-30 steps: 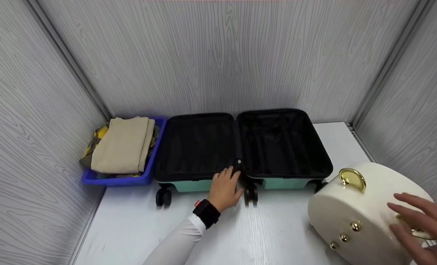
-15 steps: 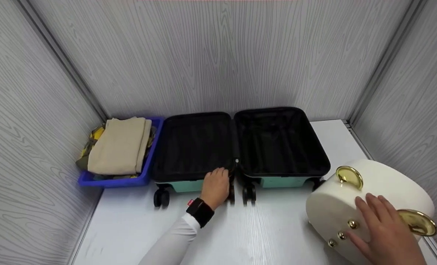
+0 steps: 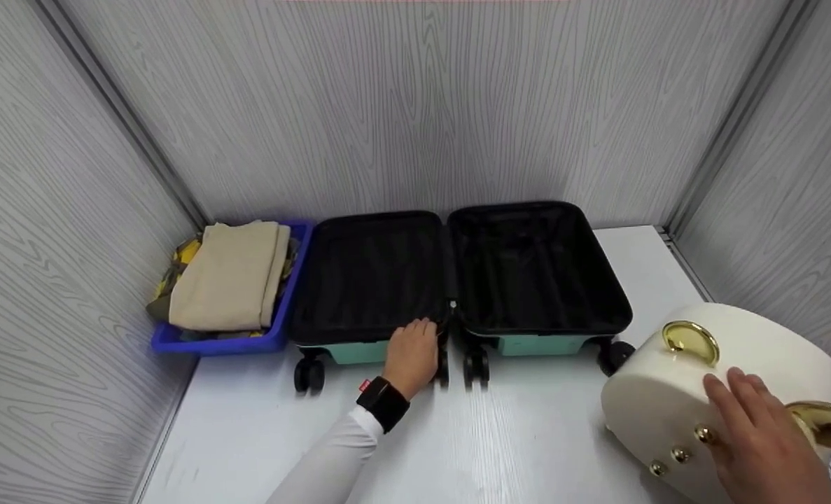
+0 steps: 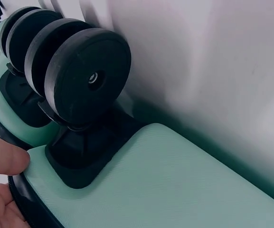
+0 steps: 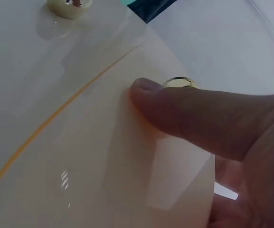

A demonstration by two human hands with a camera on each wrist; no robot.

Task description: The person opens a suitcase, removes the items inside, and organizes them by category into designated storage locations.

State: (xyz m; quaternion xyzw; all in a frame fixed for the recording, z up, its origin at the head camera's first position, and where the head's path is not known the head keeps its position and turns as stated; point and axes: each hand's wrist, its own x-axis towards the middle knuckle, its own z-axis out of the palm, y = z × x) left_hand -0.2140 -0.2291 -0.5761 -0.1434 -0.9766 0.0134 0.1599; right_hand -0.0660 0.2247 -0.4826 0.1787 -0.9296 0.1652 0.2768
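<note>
An open mint-green suitcase [image 3: 359, 353] with a black inside lies flat against the back wall, its two halves side by side. My left hand [image 3: 411, 358] grips the front rim of the left half near the hinge. In the left wrist view the thumb [image 4: 11, 160] lies on the green shell, and the fingers are on the rim's other side. At the right front stands a glossy white rounded case [image 3: 674, 381] with gold handles and gold knobs. My right hand [image 3: 765, 441] rests on it, fingers extended over its curved side and thumb [image 5: 189, 111] against its flat face.
Left of the suitcase, a blue basket [image 3: 219, 344] holds a folded beige cloth [image 3: 222, 280] and patterned fabric. Black wheels [image 3: 309, 374] stick out from the suitcase's front side. Wood-grain walls [image 3: 429, 105] enclose the white table [image 3: 520, 448] at the back and sides.
My left hand has shifted left from beside the hinge and taken hold of the left half's rim. My right hand has come in from the right onto the white case.
</note>
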